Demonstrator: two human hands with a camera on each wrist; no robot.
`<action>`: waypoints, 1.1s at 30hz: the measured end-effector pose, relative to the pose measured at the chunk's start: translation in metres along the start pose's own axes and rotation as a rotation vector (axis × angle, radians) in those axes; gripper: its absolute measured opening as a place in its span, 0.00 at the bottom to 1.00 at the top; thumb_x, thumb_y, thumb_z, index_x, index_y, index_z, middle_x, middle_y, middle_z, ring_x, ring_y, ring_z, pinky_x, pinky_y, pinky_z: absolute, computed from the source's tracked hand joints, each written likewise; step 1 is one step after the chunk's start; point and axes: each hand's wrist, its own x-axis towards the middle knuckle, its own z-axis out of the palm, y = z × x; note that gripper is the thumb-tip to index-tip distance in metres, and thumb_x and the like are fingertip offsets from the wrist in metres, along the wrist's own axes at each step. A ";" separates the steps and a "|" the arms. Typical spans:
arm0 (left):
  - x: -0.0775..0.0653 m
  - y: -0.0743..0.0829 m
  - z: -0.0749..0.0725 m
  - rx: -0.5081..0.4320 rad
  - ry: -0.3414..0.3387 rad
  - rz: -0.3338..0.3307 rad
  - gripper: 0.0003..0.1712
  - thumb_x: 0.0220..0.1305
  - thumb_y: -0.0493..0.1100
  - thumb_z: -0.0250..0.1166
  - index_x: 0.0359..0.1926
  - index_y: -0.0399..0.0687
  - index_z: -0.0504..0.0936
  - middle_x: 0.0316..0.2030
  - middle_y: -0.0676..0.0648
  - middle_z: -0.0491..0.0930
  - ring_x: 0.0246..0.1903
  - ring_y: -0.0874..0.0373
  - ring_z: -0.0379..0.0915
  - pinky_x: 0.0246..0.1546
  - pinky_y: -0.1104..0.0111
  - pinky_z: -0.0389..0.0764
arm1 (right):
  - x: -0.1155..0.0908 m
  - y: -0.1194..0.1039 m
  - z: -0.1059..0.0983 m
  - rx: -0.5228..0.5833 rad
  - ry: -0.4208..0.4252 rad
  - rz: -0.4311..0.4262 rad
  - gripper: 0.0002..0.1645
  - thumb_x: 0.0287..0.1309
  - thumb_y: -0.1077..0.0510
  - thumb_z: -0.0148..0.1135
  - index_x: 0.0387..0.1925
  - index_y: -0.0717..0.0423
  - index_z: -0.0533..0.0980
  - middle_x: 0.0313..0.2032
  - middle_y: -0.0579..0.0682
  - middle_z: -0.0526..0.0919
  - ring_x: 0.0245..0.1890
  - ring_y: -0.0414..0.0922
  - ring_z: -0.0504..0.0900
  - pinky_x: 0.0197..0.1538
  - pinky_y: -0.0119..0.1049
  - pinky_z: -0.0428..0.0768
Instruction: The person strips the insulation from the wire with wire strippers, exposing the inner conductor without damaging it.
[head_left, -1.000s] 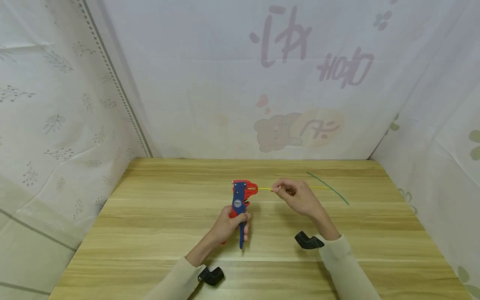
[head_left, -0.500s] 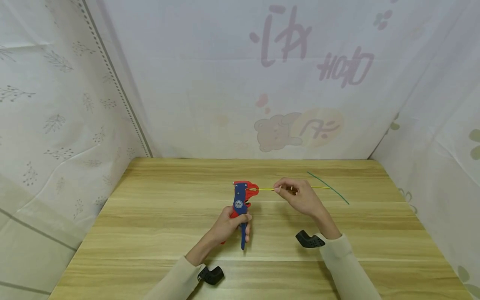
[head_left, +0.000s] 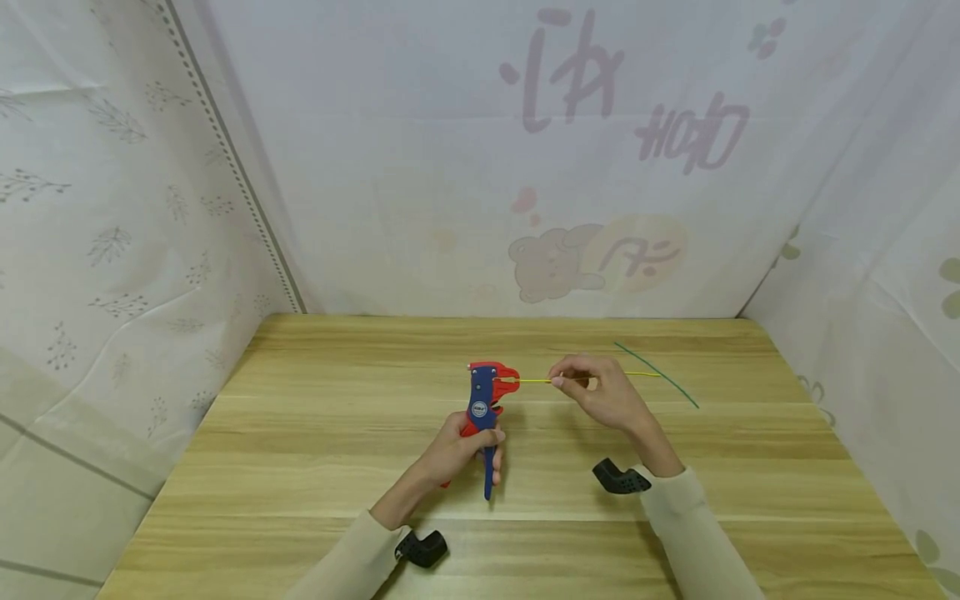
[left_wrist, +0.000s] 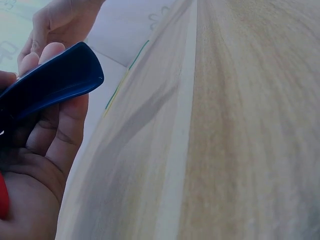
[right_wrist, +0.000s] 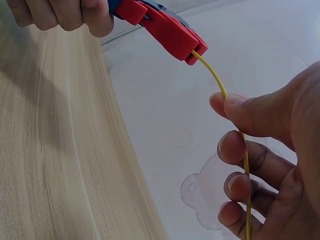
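Since the earlier frame, the red-and-blue stripper (head_left: 482,396) has shifted slightly right, its handles (head_left: 489,483) clasped by the left hand (head_left: 456,447); the right hand (head_left: 611,400), nearer the yellow wire (head_left: 534,381), pinches it near the stripper's red nose (head_left: 508,373); long axis left to right, that wire stretches above the surface (head_left: 300,417) from nose to hand, thin, smooth and gently bowed.
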 end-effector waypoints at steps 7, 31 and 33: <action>0.000 0.000 -0.001 0.003 -0.014 0.007 0.11 0.74 0.38 0.58 0.41 0.31 0.69 0.23 0.49 0.81 0.21 0.58 0.84 0.29 0.66 0.89 | 0.000 0.000 -0.001 0.001 -0.002 0.011 0.06 0.68 0.58 0.65 0.41 0.55 0.86 0.34 0.49 0.85 0.28 0.41 0.75 0.32 0.31 0.75; -0.002 0.001 0.005 0.021 0.091 0.008 0.06 0.69 0.34 0.55 0.36 0.33 0.69 0.16 0.53 0.75 0.12 0.61 0.77 0.18 0.70 0.82 | 0.000 -0.002 0.002 0.011 0.007 -0.018 0.05 0.67 0.60 0.66 0.40 0.56 0.86 0.31 0.45 0.82 0.25 0.40 0.72 0.30 0.30 0.72; -0.002 0.001 0.005 0.038 0.142 -0.001 0.06 0.68 0.34 0.55 0.34 0.35 0.69 0.14 0.54 0.73 0.10 0.62 0.74 0.14 0.71 0.80 | 0.001 -0.002 0.002 0.004 0.014 -0.030 0.04 0.66 0.60 0.67 0.39 0.54 0.86 0.30 0.44 0.82 0.25 0.39 0.72 0.30 0.29 0.72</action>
